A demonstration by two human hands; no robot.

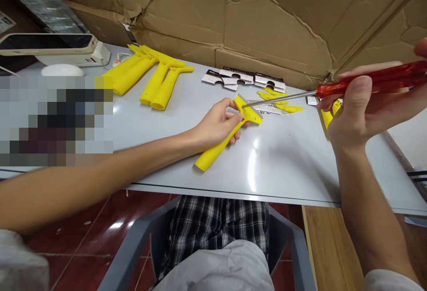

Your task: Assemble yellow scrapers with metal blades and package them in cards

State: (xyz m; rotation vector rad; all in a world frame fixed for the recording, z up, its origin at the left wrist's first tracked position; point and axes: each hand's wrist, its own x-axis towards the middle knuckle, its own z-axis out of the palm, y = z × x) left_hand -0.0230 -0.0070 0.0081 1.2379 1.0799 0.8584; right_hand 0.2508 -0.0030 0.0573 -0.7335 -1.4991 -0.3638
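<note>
Grey counter [287, 166], cardboard behind: we clamp our left hand [218, 124] fingers around a yellow scraper [230, 133] lying on it, while our right hand [362, 104] fingers close on a red-handled screwdriver [350, 86], its tip at the scraper's head. Beyond the scraper lie spare handles [150, 75], blade packs [243, 78] and yellow clips [278, 99].

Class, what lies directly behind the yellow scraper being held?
Behind the yellow scraper lie metal blades and small yellow caps; the left hand covers part of its handle.
</note>
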